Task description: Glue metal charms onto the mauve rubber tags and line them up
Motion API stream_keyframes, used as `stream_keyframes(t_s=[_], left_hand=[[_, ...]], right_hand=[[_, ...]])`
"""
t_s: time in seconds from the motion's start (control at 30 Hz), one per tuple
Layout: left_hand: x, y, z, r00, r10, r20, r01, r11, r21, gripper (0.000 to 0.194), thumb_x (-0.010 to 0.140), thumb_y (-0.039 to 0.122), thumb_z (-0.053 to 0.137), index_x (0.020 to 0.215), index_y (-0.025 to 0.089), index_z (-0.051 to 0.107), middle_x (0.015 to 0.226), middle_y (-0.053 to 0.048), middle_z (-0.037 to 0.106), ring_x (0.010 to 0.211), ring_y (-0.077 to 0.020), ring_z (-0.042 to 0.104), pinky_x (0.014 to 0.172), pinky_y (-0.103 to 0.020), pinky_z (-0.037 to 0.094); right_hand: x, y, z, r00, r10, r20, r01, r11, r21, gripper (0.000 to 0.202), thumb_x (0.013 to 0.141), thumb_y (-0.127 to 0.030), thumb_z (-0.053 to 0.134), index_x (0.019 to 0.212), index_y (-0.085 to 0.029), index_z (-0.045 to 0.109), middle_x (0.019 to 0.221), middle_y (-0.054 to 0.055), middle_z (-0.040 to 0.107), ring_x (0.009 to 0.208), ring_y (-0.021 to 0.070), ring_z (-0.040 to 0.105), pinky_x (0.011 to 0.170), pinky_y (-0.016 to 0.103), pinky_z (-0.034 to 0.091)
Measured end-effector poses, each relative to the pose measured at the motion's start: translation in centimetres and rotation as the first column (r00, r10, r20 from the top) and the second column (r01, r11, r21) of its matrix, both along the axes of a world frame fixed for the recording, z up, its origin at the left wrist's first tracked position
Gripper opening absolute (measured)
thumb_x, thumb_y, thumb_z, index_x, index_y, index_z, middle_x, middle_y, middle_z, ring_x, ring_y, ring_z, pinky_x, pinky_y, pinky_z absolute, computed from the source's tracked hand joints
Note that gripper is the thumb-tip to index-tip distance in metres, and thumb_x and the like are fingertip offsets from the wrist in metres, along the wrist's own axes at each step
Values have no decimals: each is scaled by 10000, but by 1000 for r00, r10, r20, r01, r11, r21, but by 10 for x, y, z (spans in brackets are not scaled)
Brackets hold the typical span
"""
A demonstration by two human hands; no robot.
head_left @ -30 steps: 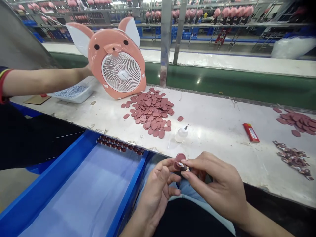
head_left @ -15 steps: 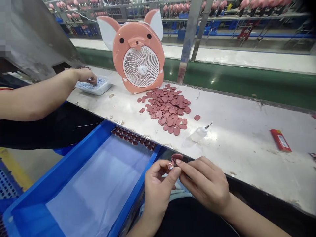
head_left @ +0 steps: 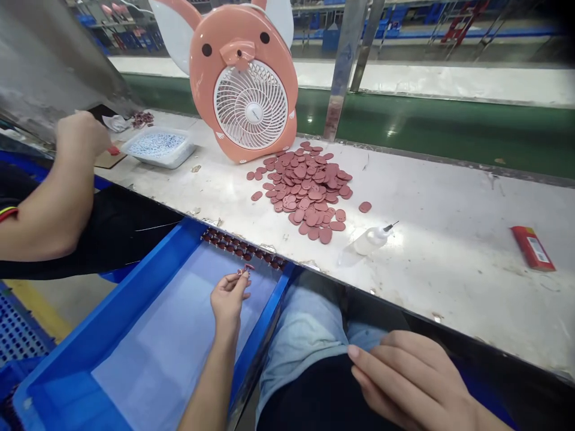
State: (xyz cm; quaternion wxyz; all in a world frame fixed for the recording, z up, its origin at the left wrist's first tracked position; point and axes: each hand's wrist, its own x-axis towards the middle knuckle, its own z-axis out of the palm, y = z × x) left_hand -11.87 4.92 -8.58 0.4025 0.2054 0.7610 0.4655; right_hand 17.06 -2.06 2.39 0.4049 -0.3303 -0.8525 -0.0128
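My left hand is over the far end of a blue bin, its fingertips pinching a small dark red oval piece with a short stem-like part. Just beyond it, rows of similar dark red pieces line the bin's far end on a white sheet. Above my lap, at the lower right, my right hand has its fingers stretched out side by side, with nothing visible in them; its thumb is mostly hidden. On the bench lies a heap of flat reddish-brown oval pieces.
A pink pig-shaped fan stands behind the heap. A small bottle with a needle tip and a red box lie on the bench. At left, a co-worker's hand is beside a white tray of blue-and-white bits.
My hands have parted: the left carried the small red piece leftward over the bin, while the right moved toward the lower right. The co-worker's hand left the tray, moving left.
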Motion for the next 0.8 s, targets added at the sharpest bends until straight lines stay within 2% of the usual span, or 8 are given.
stream_keyframes(t_s=[0.1,0.17,0.3,0.53,0.8], left_hand=[[-21,25,-35,983,-84,-166,72,994,-80,330,823,419,688,952,121,631,858,-19,672,737,-78,620,660,-216,541],[-30,39,-53,950,-167,-265,135,982,-133,320,852,416,667,956,114,648,861,-15,669,767,-83,618,753,-260,564],[-38,57,-77,865,-319,-387,241,941,-237,351,864,453,643,961,116,664,904,-24,689,871,-114,648,904,-336,564],[-43,62,-94,784,-444,-434,299,883,-363,408,874,490,612,1062,132,666,1021,-51,701,979,-141,657,977,-383,554],[-43,62,-96,766,-467,-442,295,866,-405,451,884,524,579,1111,142,657,1077,-67,705,1017,-146,663,998,-386,549]], right_hand=[[5,2,-9,1000,-6,-30,5,999,-33,178,732,-27,690,894,-100,709,692,17,659,687,64,550,596,224,432],[7,3,-12,999,-19,-39,17,999,-52,207,722,-6,698,911,-89,707,706,25,659,706,64,551,615,221,438],[11,4,-13,998,-60,-2,60,997,-52,228,727,-18,713,946,-83,700,695,27,642,697,61,533,623,220,441],[14,8,-17,993,-116,5,116,991,-71,225,763,-32,676,973,-114,685,697,11,648,681,45,538,617,195,448],[15,12,-18,992,-122,34,124,990,-73,248,757,-44,685,991,-125,684,687,1,648,667,45,557,618,189,474]])
